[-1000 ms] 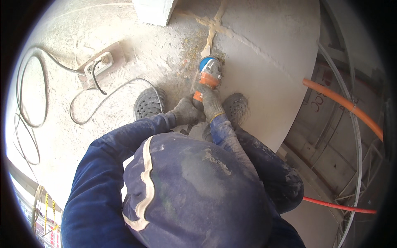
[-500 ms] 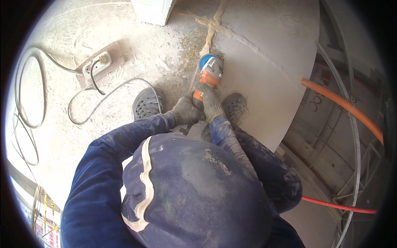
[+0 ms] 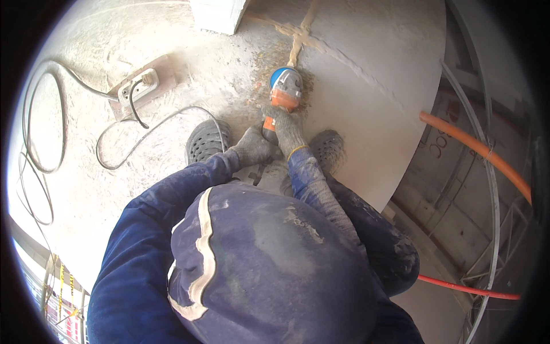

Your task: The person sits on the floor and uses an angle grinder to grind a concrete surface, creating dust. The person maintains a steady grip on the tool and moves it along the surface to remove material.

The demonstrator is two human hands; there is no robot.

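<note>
An orange and grey angle grinder (image 3: pixel 286 98) with a blue disc (image 3: pixel 279 76) is down at the dusty pale floor ahead of me. My right hand (image 3: pixel 289 129), in a grey knit glove, is wrapped around its body just behind the orange part. Gloved the same way, my left hand (image 3: pixel 251 148) is closed at the grinder's rear end, close beside the right. A beige ridge of filler (image 3: pixel 295 51) runs away from the disc and crosses another line farther off. Where the disc meets the floor cannot be made out.
A grey cable (image 3: pixel 154 127) loops across the floor to a white power strip (image 3: pixel 137 86) on a board at left. A white block (image 3: pixel 220 12) stands far ahead. At right, beyond the floor's edge (image 3: pixel 413 166), are an orange pipe (image 3: pixel 475 146) and metal framing. Dark clogs (image 3: pixel 205 142) flank my hands.
The grinder has shifted a little to the left and slightly forward, with both hands keeping hold of it. The whole view has moved slightly.
</note>
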